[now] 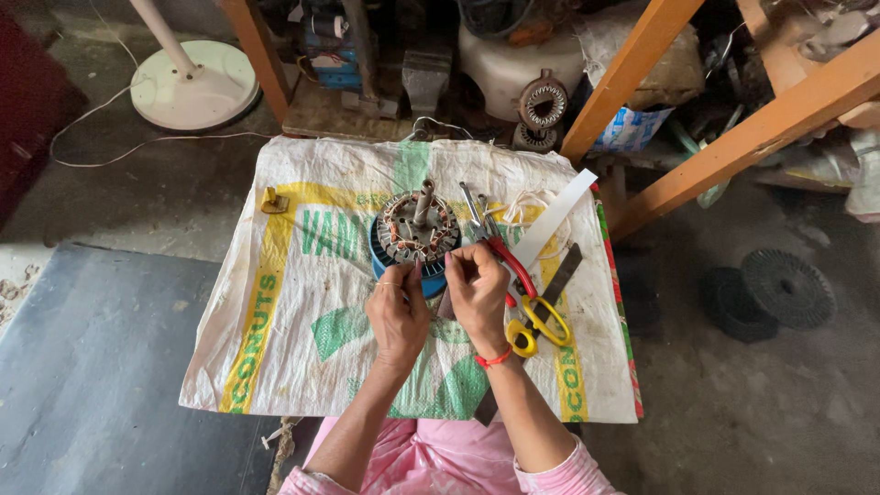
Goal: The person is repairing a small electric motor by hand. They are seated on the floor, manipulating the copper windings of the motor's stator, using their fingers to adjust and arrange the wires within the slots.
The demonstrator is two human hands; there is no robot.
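Left hand [396, 312] and right hand [476, 286]: fingertips pinched at the near edge of a wound motor stator [417, 234]; what they pinched too small to tell. Red-handled pliers [500, 252] and yellow scissors [539, 323] lay just right of the right hand, on a woven sack [302, 339].

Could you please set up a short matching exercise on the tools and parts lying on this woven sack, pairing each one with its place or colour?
Things:
1. motor stator
2. scissors
3. pliers
4. white strip

Descriptions:
A. yellow handles, right of the right hand
B. red handles, lying just right of the stator
C. copper windings with an upright shaft, on a blue base, at the left hand fingertips
D. flat and pale, slanting toward the sack's upper right corner

Pairs: 1-C, 2-A, 3-B, 4-D
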